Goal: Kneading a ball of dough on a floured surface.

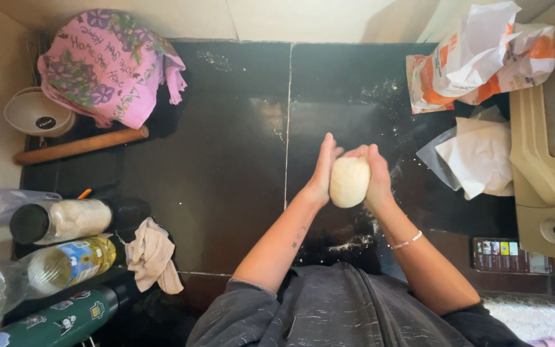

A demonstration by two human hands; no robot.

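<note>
Pressing dough ball [349, 182] between hands, oil bottle [65, 265] half full

Dough ball [349, 182]: I read a pale cream, unmarked, between my left hand [324, 172] and right hand [378, 177].
Counter [226, 141]: glossy black, with white flour specks at 12 and 6 o'clock of the dough.
Cloth [107, 64], at 10 o'clock: pink, with purple flowers, green leaves and dark lettering.
Bowl [36, 114]: white, with a black oval mark.
Rolling pin [81, 146]: I note plain brown wood.
Flour bag [480, 58], at 2 o'clock: white with orange patches.
Rag [152, 256], at 8 o'clock: dull pinkish beige.
Oil bottle [65, 263]: clear, yellow contents, blue label.
Flask [59, 321]: dark green with small pictures.
Bracelet [407, 241]: white.
Sleeves [329, 308]: I see mottled grey.
</note>
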